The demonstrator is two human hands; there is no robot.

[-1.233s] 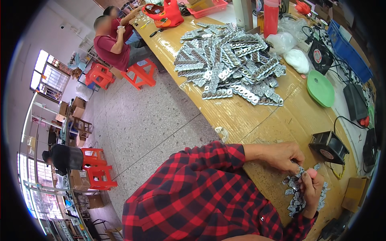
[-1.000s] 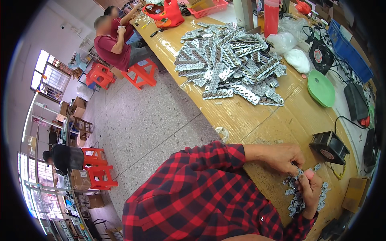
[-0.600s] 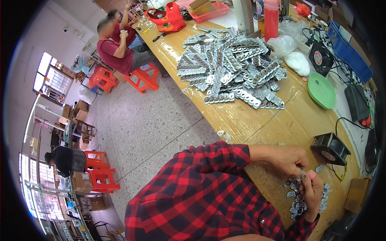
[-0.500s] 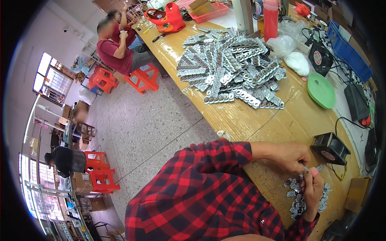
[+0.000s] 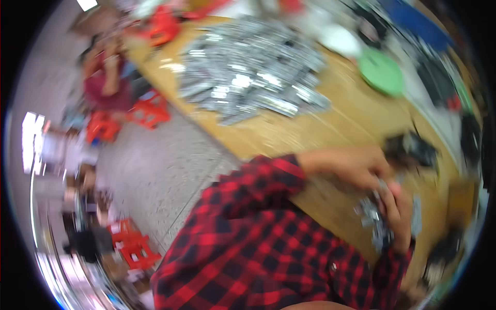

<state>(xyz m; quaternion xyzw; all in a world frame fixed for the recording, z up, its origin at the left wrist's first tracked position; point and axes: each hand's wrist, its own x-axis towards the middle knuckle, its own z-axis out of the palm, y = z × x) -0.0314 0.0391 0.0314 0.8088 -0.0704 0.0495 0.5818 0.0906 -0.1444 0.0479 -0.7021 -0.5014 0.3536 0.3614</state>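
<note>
The whole view is motion-blurred. My left hand [image 5: 356, 168], with a red-and-black plaid sleeve, reaches across the wooden table [image 5: 330, 119] and meets my right hand [image 5: 402, 206] at the near right edge. Between them is a small bunch of silvery metal parts [image 5: 374, 219]. My right hand curls around the bunch from the right, and my left hand's fingertips pinch at its top. How many parts there are is lost in the blur.
A large heap of silvery metal pieces [image 5: 258, 77] covers the far table. A green round lid [image 5: 382, 70] and a small black box-shaped device [image 5: 416, 150] lie to the right. A seated person in a red top [image 5: 106, 77] and red stools [image 5: 150, 111] are at the left on the speckled floor.
The view has swung and gone blurry, shifting the table and heap in the picture. My two hands stay together on the bunch of metal parts at the table's near edge.
</note>
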